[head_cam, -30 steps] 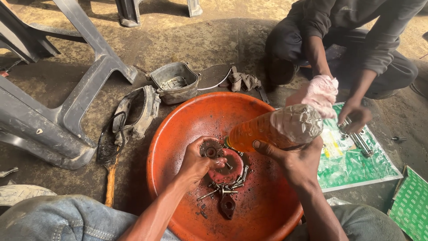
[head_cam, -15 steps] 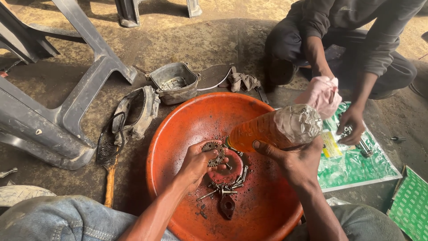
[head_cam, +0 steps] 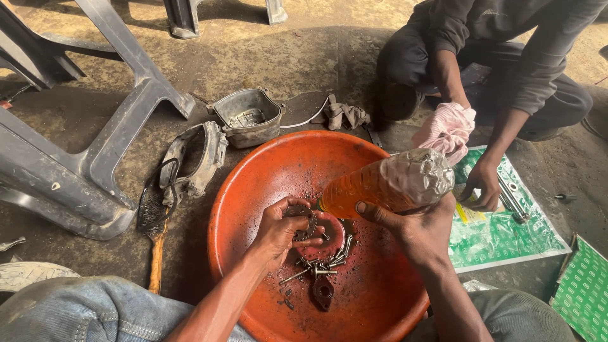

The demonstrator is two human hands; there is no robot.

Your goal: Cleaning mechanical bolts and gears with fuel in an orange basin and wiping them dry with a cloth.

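Observation:
A wide orange basin (head_cam: 266, 171) sits on the ground before me. Over its middle my left hand (head_cam: 280, 231) grips a small toothed metal sprocket (head_cam: 306, 224). My right hand (head_cam: 415, 231) holds a clear plastic bottle (head_cam: 386, 183) of orange liquid, tipped with its mouth down beside the sprocket. Several bolts (head_cam: 320, 266) and a small dark flanged part (head_cam: 323, 292) lie on the wet basin floor.
Across from me a crouching person holds a pink rag (head_cam: 445, 130) and reaches to long bolts (head_cam: 512, 201) on a green-and-white bag (head_cam: 513, 234). Left of the basin lie a metal cover (head_cam: 248, 116), a gasket-like casing (head_cam: 193, 161), a wire brush (head_cam: 155, 218) and grey plastic chair legs (head_cam: 76, 171).
My left hand turned the sprocket in its fingers and lowered it slightly. The bottle dipped a little left. The other person's hand slid down onto the bag and the pink rag shifted left.

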